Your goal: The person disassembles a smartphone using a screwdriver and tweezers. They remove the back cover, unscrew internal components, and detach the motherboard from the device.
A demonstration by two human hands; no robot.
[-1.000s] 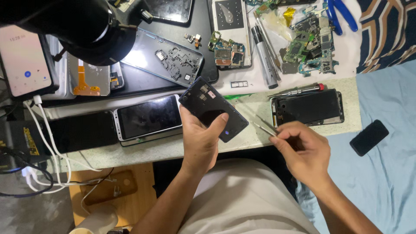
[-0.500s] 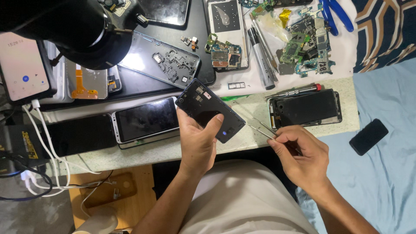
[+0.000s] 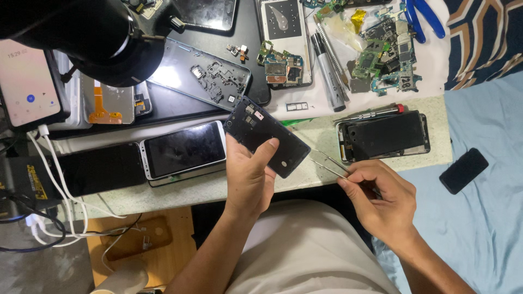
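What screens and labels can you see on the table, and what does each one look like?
Lit phone screen: far left, pale pink rectangle with a blue dot.
White-framed phone: middle left, lying flat, dark glossy screen.
Black phone: top edge, dark screen.
Small black phone: right, on the blue cloth.
Yellow label: on a black box, left edge.

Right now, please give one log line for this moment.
left hand: holds phone frame | right hand: holds tweezers | tips near frame

Lit pinkish phone screen [image 3: 30, 81] far left; dark white-framed screen [image 3: 184, 148] mid-table.
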